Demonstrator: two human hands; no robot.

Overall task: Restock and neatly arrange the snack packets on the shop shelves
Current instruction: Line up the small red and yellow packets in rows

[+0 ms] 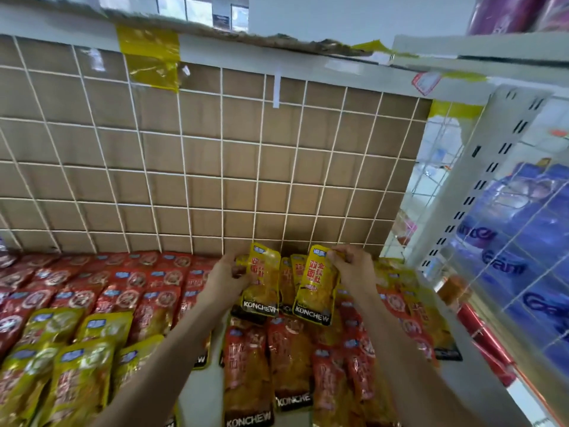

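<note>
Head view, looking forward and down into a shop shelf (200,392).

- Left hand (229,274): fingers curled round the upper left edge of a yellow packet (263,285), which stands upright near the back of the shelf. "KONCHEW" is printed on its dark bottom band.
- Right hand (351,266): pinches the top right corner of a second yellow packet (315,291), upright and tilted slightly, just beside the first.
- More yellow packets stand between and behind the two; how many is hard to tell, as they overlap.
- Red packets (147,288) lie in overlapping rows across the shelf to the left, and more lie in front of the hands and to the right.
- Yellow-green packets (80,365) lie in rows at lower left, nearest the camera.
- Back wall: white wire grid (221,155) over brown cardboard (92,143). Yellow tape (151,57) sits on its upper edge.
- Right side: white slotted upright (480,180). Beyond it, behind wire mesh, are blue packs (523,241), their print blurred.
</note>
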